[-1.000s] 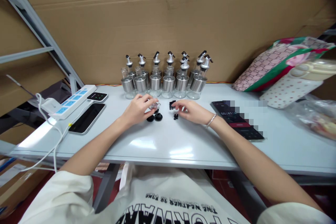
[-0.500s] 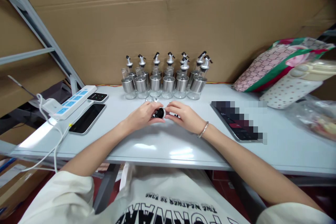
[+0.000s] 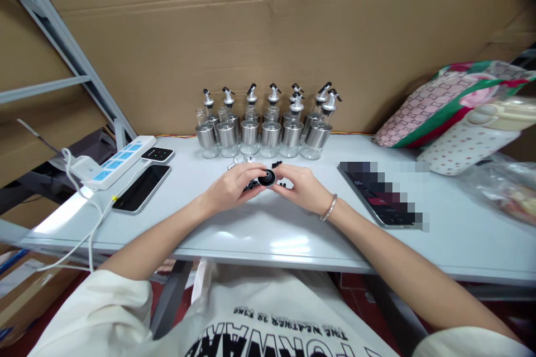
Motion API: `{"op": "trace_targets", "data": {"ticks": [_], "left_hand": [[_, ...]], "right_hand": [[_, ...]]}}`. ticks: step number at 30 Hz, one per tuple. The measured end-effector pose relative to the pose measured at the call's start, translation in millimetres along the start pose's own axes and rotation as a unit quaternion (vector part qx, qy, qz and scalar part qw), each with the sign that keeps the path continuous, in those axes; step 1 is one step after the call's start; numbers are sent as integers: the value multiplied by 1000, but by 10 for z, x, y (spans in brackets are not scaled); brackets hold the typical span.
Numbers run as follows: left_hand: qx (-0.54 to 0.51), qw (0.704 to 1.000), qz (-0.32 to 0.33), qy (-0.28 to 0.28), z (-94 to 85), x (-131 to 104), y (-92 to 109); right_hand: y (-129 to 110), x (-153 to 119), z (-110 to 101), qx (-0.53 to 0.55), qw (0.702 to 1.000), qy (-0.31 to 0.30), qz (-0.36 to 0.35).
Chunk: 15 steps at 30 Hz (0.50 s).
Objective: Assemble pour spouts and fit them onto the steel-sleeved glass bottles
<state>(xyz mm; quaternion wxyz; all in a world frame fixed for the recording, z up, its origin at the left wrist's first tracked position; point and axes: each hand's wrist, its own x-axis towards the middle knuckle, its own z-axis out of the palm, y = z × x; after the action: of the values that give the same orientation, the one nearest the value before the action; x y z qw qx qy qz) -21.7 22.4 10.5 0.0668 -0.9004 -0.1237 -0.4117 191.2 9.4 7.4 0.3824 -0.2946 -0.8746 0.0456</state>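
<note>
Between the fingertips of both hands is a round pourer cap [image 3: 267,178], black inside with a silvery rim, its hollow side toward me. My left hand [image 3: 232,187] is closed on its left side, and my right hand [image 3: 302,188] pinches its right side. Several small black parts [image 3: 277,164] lie by the right fingers. Behind the left hand, silvery spout pieces [image 3: 233,163] show partly; the fingers hide the rest. Beyond the hands stand two rows of glass bottles with steel sleeves [image 3: 270,135]. The back bottles wear pourer spouts [image 3: 251,92]; several front ones are uncapped.
On the left lie a phone [image 3: 142,188], a small black-topped device [image 3: 158,154] and a white power strip [image 3: 124,162] with cables. A partly blurred phone [image 3: 371,195] lies right. Farther right are a dotted bottle [image 3: 464,145], a patterned bag [image 3: 419,106] and a plastic bag [image 3: 506,184].
The cap has shifted slightly right and turned, so its black hollow faces me more. The right fingers have closed in around it, uncovering small black parts behind them.
</note>
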Motion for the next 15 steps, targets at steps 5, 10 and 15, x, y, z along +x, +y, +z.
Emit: {"op": "trace_targets", "data": {"ticks": [5, 10, 15], "left_hand": [[25, 999, 21, -21, -12, 20, 36], [170, 971, -147, -83, -142, 87, -1], [301, 688, -610, -253, -579, -56, -383]], "right_hand": [[-37, 5, 0, -24, 1000, -1, 15], [-67, 21, -14, -61, 998, -2, 8], [-55, 29, -52, -83, 995, 12, 43]]}}
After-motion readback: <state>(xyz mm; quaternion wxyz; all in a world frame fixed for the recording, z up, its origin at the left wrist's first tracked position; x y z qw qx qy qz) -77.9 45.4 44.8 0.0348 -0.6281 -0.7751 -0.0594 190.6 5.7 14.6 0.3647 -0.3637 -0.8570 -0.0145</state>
